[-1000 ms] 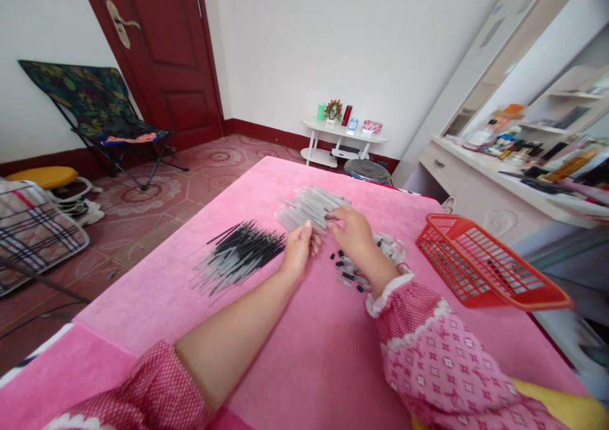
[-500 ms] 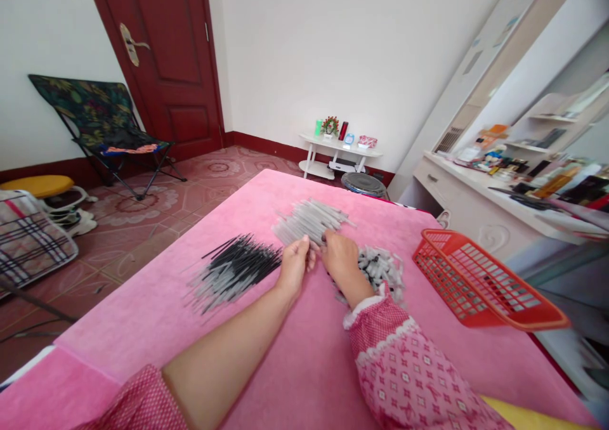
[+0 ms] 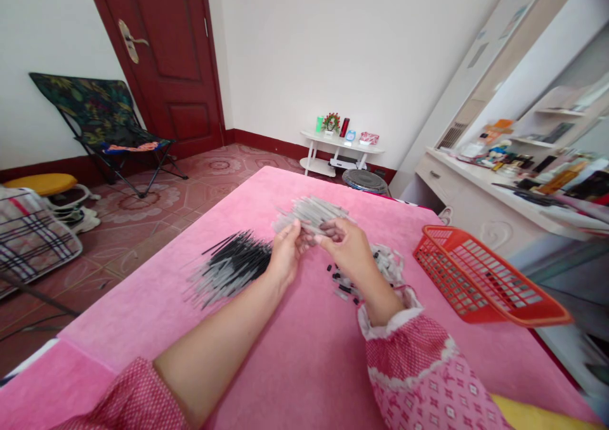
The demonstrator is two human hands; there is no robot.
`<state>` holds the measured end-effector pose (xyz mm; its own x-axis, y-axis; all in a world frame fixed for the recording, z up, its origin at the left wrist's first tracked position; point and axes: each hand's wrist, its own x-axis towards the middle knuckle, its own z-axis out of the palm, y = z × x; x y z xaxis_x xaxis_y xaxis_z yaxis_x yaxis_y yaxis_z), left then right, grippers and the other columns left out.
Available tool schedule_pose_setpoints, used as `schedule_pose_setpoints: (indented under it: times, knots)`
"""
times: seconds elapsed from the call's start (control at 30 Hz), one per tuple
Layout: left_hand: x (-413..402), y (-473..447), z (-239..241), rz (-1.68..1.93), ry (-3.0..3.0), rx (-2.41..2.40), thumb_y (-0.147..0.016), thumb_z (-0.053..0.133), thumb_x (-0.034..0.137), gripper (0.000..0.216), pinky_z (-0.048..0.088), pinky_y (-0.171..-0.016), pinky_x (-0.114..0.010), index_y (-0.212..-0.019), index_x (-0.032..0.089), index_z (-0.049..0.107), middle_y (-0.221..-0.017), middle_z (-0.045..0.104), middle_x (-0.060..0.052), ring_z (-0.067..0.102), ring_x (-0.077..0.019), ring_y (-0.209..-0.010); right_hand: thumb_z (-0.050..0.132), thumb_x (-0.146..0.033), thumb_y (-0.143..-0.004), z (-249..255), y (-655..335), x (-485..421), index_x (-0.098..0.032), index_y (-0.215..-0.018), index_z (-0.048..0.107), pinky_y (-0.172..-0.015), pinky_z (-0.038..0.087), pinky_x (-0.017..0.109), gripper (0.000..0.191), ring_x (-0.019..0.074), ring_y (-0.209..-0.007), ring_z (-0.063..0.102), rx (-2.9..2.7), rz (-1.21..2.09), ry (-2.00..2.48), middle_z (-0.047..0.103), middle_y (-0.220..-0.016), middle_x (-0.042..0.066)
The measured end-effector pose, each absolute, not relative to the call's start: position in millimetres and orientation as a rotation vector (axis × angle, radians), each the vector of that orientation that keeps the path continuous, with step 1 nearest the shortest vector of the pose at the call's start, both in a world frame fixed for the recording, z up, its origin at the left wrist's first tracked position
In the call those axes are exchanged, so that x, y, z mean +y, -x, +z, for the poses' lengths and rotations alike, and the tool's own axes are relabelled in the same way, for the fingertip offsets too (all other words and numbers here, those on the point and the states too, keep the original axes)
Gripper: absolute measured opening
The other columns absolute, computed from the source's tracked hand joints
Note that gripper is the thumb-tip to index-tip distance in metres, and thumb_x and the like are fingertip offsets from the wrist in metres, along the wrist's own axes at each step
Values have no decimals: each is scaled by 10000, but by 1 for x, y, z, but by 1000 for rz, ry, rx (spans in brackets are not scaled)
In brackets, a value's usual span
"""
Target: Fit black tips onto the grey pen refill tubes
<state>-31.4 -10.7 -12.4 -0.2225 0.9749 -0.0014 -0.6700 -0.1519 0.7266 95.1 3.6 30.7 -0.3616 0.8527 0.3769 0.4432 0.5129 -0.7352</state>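
Note:
My left hand [image 3: 285, 249] is closed, thumb against fingers, above the front edge of a pile of pale translucent tubes [image 3: 314, 211]. Close beside it my right hand [image 3: 349, 243] has its fingers bent together in a pinch, fingertips almost meeting those of the left. Whatever lies between the fingers is too small and hidden to make out. Left of my left hand, a heap of thin black and grey sticks [image 3: 233, 268] spreads over the pink tablecloth [image 3: 285, 354]. Small white and black cap-like pieces [image 3: 387, 262] lie partly behind my right wrist.
An orange-red plastic basket [image 3: 476, 278] stands at the table's right side. Something yellow [image 3: 542, 414] lies at the lower right edge. Beyond the table are a dressing table [image 3: 457, 176] with bottles, a low white stand [image 3: 328, 138] and a folding chair [image 3: 95, 113].
Both hands have risen slightly from the tablecloth. My right hand has turned and its wrist has shifted right, uncovering more black pieces in the small pile.

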Motion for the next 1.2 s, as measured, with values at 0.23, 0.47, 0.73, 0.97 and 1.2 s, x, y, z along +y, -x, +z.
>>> schedule_pose_setpoints:
  times: [0.23,0.47,0.73,0.97,1.2]
  knots:
    - [4,81,12,1887,-311,620,-794,582,329,199,399,-453,-142,-759,134,599,-591,572,9,515,-47,-484,558,-142,-782,-13,-57,-25,-218,-977,622,-750,445,275,218,157,-823,587,-2424,477,904,627,-898,32]
    - [3,74,12,1854,-237,585,-795,588,308,183,402,-441,-143,-737,135,584,-566,563,11,500,-47,-460,463,-139,-843,-27,-38,-34,-249,-1012,617,-744,417,280,254,187,-888,532,-2636,122,881,577,-1020,51]
    - [2,78,16,1847,-207,547,-834,536,263,181,420,-443,-146,-725,124,576,-571,577,2,523,-56,-465,384,-37,-839,-10,-48,-33,-178,-1029,569,-843,360,326,300,199,-947,494,-2772,-94,762,587,-993,71]
    - [5,81,16,1865,-87,496,-848,510,211,174,454,-459,-151,-718,114,574,-591,607,-18,560,-71,-482,438,-50,-791,19,-107,6,-227,-980,642,-716,374,267,330,183,-890,526,-2686,-22,1055,600,-910,52]
    - [3,61,5,1769,-102,533,-855,501,195,170,481,-453,-158,-720,117,569,-579,616,-20,601,-92,-493,527,-225,-767,25,-124,25,-166,-829,601,-622,455,283,114,159,-665,582,-1807,640,1050,628,-758,34]
